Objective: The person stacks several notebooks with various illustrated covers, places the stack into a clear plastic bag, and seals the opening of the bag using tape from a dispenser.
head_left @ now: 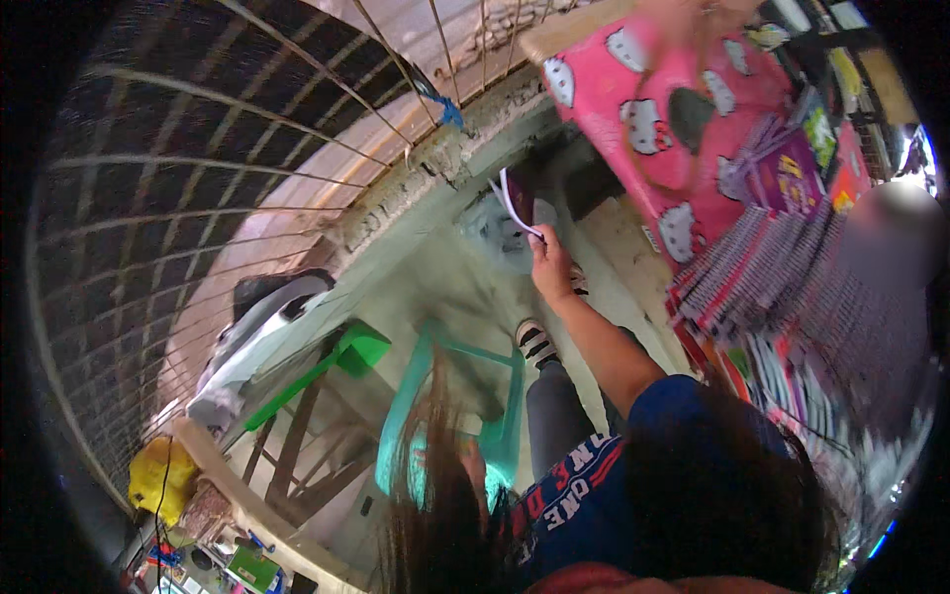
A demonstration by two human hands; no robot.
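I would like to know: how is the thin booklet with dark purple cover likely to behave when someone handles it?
The booklet is probably floppy, since its white pages look curved and spread apart. It seems light, because the right hand holds it up by one end.

A Tight, Cluttered Corner

I saw a wire grille (178,91) rising over a rough concrete ledge (386,206). A teal plastic stool (503,436) stood on the pale floor (426,267), a pink-covered table (609,109) beyond it.
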